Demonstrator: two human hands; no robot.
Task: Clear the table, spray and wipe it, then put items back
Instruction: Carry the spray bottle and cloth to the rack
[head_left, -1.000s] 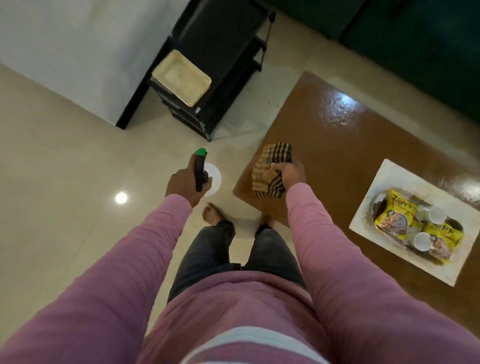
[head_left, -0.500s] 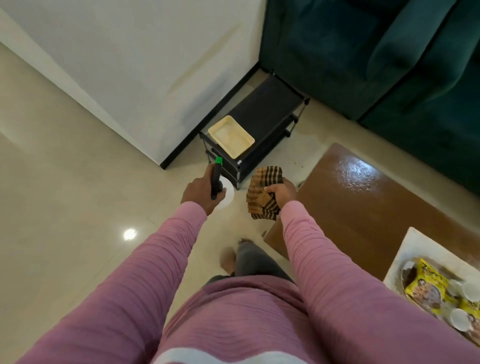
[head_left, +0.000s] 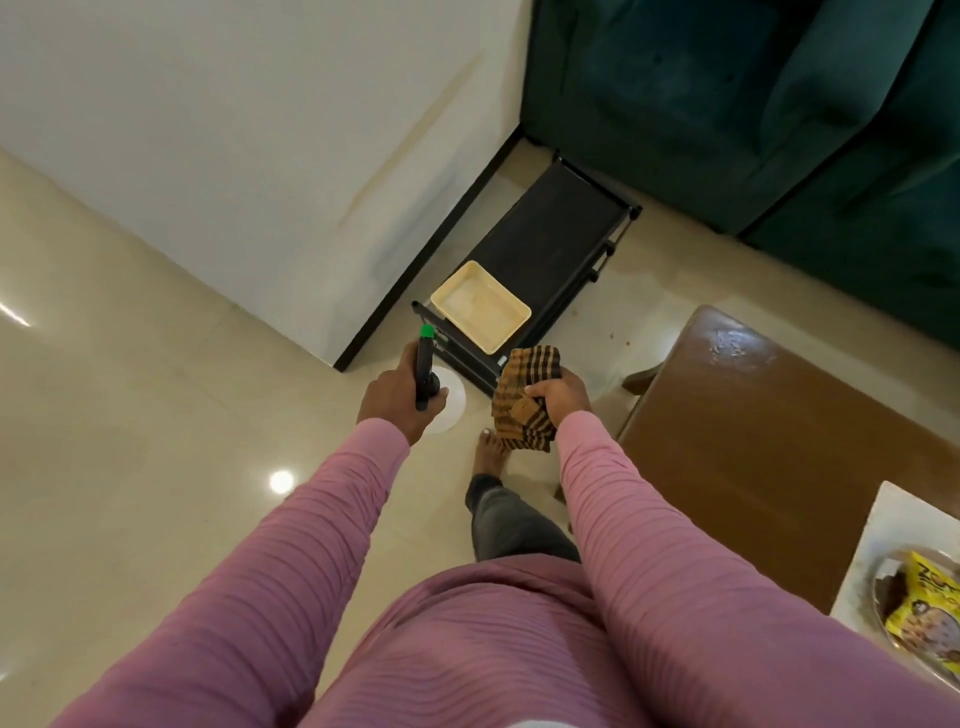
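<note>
My left hand (head_left: 395, 402) grips a spray bottle (head_left: 427, 371) with a black head, green nozzle tip and white body, held over the floor. My right hand (head_left: 563, 397) holds a folded brown-and-black checked cloth (head_left: 527, 395) just in front of a low black rack (head_left: 550, 244). The brown wooden table (head_left: 779, 436) is to my right, its top glossy. At its near right edge sits a white tray (head_left: 893, 525) with a bowl of yellow snack packets (head_left: 924, 608), partly cut off by the frame.
A cream plastic tray (head_left: 480, 306) rests on the near end of the black rack, which stands against a white wall (head_left: 234, 130). A dark green sofa (head_left: 753, 104) fills the back right. Shiny beige floor tiles spread to the left. My bare foot (head_left: 491, 449) shows below the cloth.
I have turned and stepped away from the table toward the black rack. Both hands, still holding bottle and cloth, are now close to the rack; the table has slid to the right.
</note>
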